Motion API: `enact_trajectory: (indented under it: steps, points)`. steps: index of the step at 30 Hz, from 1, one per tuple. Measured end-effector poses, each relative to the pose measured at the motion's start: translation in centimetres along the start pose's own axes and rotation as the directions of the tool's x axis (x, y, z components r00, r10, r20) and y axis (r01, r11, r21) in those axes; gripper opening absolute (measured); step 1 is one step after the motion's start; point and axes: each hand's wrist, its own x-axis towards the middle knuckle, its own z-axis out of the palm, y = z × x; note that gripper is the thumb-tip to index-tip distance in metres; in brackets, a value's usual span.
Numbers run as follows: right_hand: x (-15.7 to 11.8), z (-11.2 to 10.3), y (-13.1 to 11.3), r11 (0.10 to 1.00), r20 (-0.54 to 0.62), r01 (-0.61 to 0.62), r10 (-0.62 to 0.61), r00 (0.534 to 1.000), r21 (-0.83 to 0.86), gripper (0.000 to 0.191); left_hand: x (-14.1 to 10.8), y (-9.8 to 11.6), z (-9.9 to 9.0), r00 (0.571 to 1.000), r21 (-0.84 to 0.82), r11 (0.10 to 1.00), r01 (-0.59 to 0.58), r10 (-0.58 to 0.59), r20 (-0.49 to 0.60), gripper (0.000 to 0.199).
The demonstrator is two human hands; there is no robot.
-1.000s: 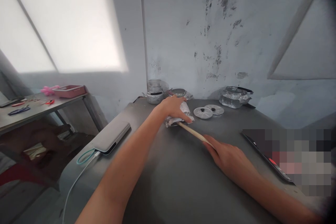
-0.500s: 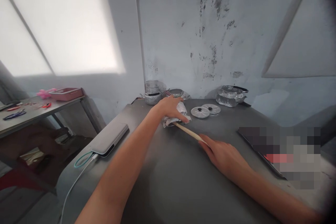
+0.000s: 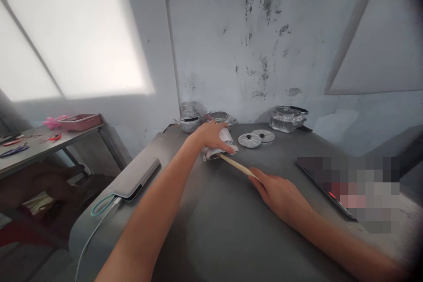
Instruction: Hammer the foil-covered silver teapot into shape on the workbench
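My right hand is closed round the end of a light wooden handle. Its other end runs under a crumpled, silvery wrapped bundle, whose dark lower edge shows at the table. What the wrapping covers, I cannot make out. My left hand lies over this bundle with thumb and fingers spread apart, touching it from above and hiding much of it. To its right are two round, see-through lids with black knobs, one overlapping the other.
Behind stand a stacked metal pot, a wrapped pan and a wrapped pot with a black handle. A power bank with cables lies on the grey table at left. A pink tray sits on another table.
The whole view has shifted slightly, so things appear a little further left. Both hands keep their places on the handle and the wrapped bundle.
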Motion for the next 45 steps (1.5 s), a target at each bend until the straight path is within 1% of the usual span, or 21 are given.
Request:
enact_trajectory:
  steps: [5, 12, 19, 26, 32, 38, 42, 45]
  points:
    - [-0.6, -0.2, 0.4, 1.000, -0.041, -0.022, 0.022, 0.999, 0.014, 0.041, 0.0, -0.1, 0.1, 1.000, -0.001, 1.000, -0.013, 0.013, -0.023, 0.123]
    - [-0.6, 0.6, 1.0, 0.999, -0.013, -0.037, 0.037, 0.999, -0.004, 0.042, -0.2, 0.1, -0.2, 0.999, -0.005, 1.000, -0.025, 0.025, -0.023, 0.118]
    - [-0.7, 0.9, 1.4, 1.000, -0.039, -0.028, 0.028, 0.999, 0.002, 0.045, -0.5, 0.3, -0.3, 0.999, -0.015, 1.000, -0.013, 0.013, -0.034, 0.117]
    - [-0.7, 1.1, 1.4, 1.000, -0.045, -0.008, 0.007, 0.999, -0.022, 0.044, -0.5, 0.5, -0.4, 0.999, -0.015, 1.000, -0.008, 0.008, -0.031, 0.116]
    - [-0.8, 1.1, 1.4, 0.999, -0.086, -0.016, 0.013, 0.996, -0.038, 0.046, -0.4, 0.2, -0.3, 1.000, -0.037, 0.999, -0.006, 0.005, -0.020, 0.119]
    - [-0.7, 1.3, 1.6, 0.998, -0.078, -0.004, -0.001, 0.997, -0.058, 0.043, -0.4, 0.2, -0.2, 1.000, -0.034, 0.999, -0.008, 0.007, -0.031, 0.115]
    - [-0.6, 1.1, 1.7, 0.998, -0.095, -0.004, -0.002, 0.995, -0.066, 0.044, -0.4, 0.2, -0.2, 1.000, -0.036, 0.999, -0.004, 0.003, -0.025, 0.114]
    - [-0.7, 1.0, 1.7, 0.996, -0.112, -0.016, 0.007, 0.994, -0.085, 0.046, -0.4, 0.0, -0.3, 1.000, -0.046, 0.999, 0.004, -0.005, -0.028, 0.117]
